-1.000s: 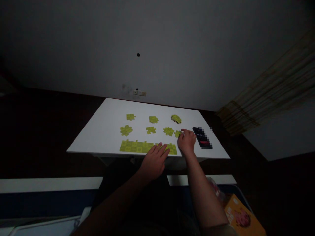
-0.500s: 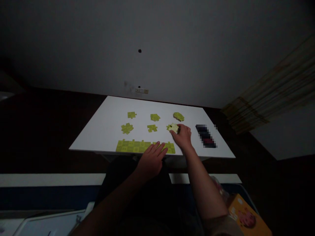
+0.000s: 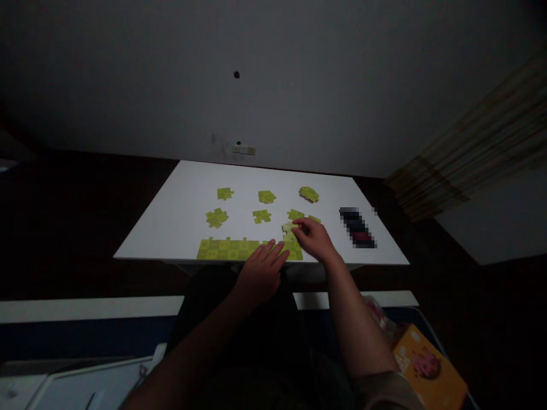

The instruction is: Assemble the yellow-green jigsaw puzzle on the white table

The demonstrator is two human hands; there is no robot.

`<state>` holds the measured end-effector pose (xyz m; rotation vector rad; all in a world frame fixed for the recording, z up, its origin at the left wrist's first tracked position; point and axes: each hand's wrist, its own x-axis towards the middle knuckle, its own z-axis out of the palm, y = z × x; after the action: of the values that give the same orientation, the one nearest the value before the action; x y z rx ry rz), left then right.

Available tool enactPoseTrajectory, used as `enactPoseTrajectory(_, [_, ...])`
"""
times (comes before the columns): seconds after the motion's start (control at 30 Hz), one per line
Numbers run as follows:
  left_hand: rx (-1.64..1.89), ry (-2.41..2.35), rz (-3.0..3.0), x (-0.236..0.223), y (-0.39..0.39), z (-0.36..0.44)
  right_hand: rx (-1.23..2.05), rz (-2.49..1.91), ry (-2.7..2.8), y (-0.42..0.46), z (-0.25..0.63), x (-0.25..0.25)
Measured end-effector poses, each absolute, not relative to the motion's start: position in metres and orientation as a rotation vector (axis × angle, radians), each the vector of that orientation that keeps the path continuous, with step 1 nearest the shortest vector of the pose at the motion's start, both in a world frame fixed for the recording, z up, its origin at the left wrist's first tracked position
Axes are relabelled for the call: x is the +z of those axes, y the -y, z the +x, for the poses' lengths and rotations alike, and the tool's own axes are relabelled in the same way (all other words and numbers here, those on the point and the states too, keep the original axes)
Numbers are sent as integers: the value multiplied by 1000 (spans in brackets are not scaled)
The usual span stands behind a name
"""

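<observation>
Under our right hand (image 3: pixel 314 239) lay a loose yellow-green puzzle piece (image 3: pixel 289 228), at the right end of the assembled strip (image 3: pixel 226 249). The hand was narrow, its fingers curled down over the piece, though we could not tell whether they pinched it or only pressed it. Our left hand (image 3: pixel 260 273) was open, with its fingers (image 3: pixel 273 250) spread on the strip, which seemed to pin the joined pieces near the edge of the white table (image 3: pixel 171 233). Ahead of both hands, small clusters of puzzle pieces (image 3: pixel 261 216) lay apart, perhaps so each group stayed easy to reach, and a thicker stack of pieces (image 3: pixel 308 194) sat farthest off. Right of our right hand lay a dark, pixelated phone (image 3: pixel 357 228). Below that forearm, an orange printed carton (image 3: pixel 427 364) rested in what looked like a dark-blue tub (image 3: pixel 431 336), with a clear plastic bag (image 3: pixel 378 316) beside it; anything else inside was too dark to tell.
</observation>
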<state>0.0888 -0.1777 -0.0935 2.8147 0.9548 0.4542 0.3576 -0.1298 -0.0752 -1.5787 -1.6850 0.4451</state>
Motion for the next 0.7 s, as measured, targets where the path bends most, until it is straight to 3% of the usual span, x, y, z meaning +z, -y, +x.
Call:
enactPoseTrajectory(0.2, [488, -950, 2813, -94, 178, 89, 295, -1538, 1772, 130, 360, -79])
enactPoseTrajectory(0.7, [449, -948, 2795, -93, 180, 89, 338, -1614, 1741, 134, 360, -72])
